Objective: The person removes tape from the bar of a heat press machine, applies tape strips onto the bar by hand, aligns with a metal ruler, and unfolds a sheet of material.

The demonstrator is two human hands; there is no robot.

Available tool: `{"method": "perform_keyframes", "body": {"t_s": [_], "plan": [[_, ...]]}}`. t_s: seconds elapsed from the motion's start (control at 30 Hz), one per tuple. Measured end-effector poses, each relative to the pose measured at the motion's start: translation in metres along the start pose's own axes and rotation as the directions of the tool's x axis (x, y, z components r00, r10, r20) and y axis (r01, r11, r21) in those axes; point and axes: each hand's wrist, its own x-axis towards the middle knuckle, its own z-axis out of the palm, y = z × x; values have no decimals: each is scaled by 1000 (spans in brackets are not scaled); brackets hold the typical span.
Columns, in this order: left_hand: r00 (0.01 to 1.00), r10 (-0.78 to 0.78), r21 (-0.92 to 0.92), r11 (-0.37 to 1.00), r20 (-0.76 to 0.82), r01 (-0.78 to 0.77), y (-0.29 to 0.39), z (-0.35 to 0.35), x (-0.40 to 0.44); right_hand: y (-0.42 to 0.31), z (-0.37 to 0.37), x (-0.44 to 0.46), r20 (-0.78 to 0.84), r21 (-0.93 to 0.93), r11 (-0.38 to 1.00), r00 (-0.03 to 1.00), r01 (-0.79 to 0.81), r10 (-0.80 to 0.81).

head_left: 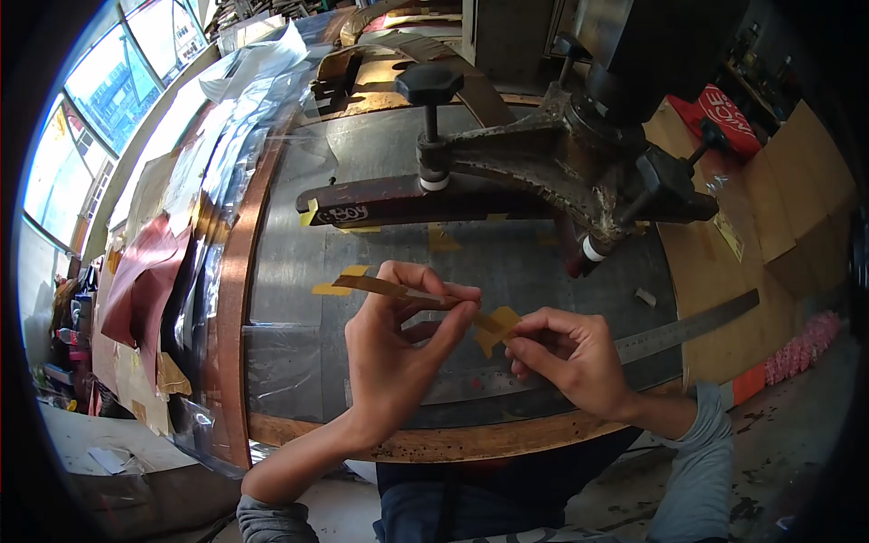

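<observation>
My left hand (391, 348) is raised over the dark work surface (290, 299), thumb and fingertips pinching a thin brown strip (373, 286). Yellow tape pieces (333, 290) stick out at the strip's far left end. Close by on the right, my right hand (575, 362) pinches a piece of yellow tape (497, 324) between thumb and forefinger. That tape meets or nearly meets the strip's right end by my left fingertips; I cannot tell whether they are joined. Beneath both hands lies a long steel ruler (692, 328), partly covered by my right hand.
A heavy metal clamp frame (516, 149) with black knobs (429, 83) stands beyond my hands, above a dark red bar (362, 201) bearing yellow tape. Cardboard (760, 213) lies at right; plastic sheets (244, 118) cover the left side. A wooden edge (507, 436) runs nearest me.
</observation>
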Motion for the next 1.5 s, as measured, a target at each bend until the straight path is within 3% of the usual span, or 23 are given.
{"method": "perform_keyframes", "body": {"t_s": [1.5], "plan": [[1000,-25,-1,1000,-5,25,1,7,-5,-1,-1,0,19,-23,1000,1000,-9,10]]}}
